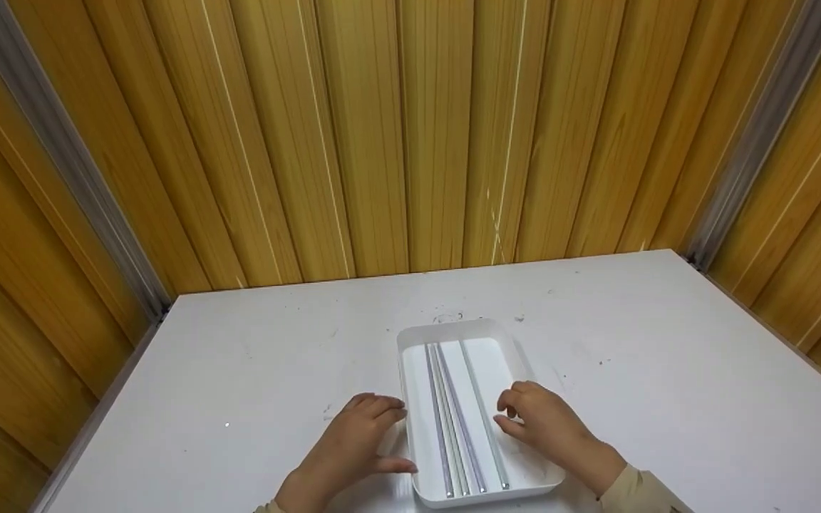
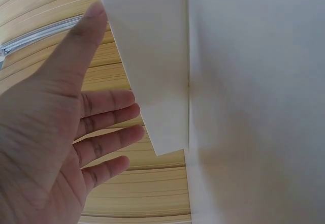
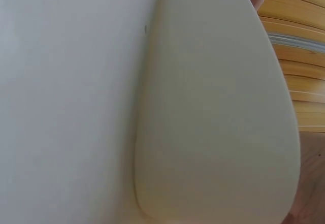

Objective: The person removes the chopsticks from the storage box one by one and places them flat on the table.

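A white rectangular tray [image 1: 482, 499] with a low wall sits on the table, its long side running away from me. Several long, thin, shiny sticks [image 1: 472, 385], some lilac and some pale silvery green, lie lengthwise inside it. My left hand [image 1: 353, 442] is at the tray's left side, thumb and fingers spread, fingertips right at the rim. In the left wrist view those fingers [image 2: 109, 145] extend beside the tray wall [image 2: 152, 66] and hold nothing. Over the right rim, my right hand [image 1: 542, 420] has loosely bent fingers with a gap to the thumb. The tray wall hides most of it in the right wrist view.
The white table [image 1: 275, 363] extends around the tray, with small dark marks [image 1: 448, 317] behind it. Wood-patterned panels [image 1: 368, 142] stand along the back and both sides, with grey metal posts [image 1: 745, 157] at the corners.
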Action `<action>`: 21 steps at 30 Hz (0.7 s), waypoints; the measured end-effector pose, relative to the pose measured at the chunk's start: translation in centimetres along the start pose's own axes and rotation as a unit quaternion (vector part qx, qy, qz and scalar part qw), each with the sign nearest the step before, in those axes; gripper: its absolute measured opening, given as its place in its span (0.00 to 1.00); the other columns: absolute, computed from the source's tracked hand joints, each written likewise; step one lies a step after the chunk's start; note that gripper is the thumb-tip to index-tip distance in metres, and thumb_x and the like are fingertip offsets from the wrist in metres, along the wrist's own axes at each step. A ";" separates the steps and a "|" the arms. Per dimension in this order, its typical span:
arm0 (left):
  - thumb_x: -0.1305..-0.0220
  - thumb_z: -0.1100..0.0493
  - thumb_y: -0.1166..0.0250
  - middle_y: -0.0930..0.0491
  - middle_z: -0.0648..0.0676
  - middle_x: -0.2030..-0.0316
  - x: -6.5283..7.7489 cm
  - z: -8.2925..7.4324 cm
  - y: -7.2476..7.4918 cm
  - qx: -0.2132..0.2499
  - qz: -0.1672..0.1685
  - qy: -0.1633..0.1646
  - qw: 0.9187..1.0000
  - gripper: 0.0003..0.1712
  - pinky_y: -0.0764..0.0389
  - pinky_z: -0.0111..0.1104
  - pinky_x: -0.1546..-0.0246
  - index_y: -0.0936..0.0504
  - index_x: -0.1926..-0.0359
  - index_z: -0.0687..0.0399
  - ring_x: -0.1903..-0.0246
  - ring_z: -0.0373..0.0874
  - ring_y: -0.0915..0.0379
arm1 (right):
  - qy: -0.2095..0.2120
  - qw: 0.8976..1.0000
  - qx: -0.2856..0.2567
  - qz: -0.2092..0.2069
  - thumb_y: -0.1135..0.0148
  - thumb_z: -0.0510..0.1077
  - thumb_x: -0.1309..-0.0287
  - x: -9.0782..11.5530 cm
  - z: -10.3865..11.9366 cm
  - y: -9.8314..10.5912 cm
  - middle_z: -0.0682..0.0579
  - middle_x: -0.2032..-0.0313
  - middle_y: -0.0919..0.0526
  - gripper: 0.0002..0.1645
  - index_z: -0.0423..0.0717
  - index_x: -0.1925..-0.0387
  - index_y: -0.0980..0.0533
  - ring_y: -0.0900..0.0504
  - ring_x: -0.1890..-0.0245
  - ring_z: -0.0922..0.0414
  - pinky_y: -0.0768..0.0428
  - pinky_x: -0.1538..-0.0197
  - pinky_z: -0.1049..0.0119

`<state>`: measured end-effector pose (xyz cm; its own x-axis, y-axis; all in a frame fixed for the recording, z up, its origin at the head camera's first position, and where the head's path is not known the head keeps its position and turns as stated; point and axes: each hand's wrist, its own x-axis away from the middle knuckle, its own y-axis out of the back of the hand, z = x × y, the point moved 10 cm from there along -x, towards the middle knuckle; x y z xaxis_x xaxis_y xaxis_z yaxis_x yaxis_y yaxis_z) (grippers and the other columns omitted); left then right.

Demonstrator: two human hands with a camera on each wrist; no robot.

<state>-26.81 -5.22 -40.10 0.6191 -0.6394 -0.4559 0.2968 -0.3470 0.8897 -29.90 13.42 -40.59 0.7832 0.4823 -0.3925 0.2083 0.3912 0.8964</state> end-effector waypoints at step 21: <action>0.53 0.30 0.33 0.18 0.48 0.54 -0.1 0.2 -0.1 0.004 0.014 0.013 1.000 0.37 0.23 0.40 0.45 0.17 0.55 0.55 0.53 0.44 0.23 | -0.129 0.984 -0.043 0.113 0.32 0.45 0.48 -1.1 -0.7 -3.7 0.55 0.81 0.24 0.14 0.46 0.82 0.27 0.31 0.78 0.62 0.29 0.74 0.68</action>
<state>-27.04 -5.20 -40.11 0.6459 -0.6310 -0.4296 0.2735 -0.3342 0.9020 -31.96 12.01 -43.63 0.9287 0.3543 -0.1096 -0.0302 0.3668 0.9298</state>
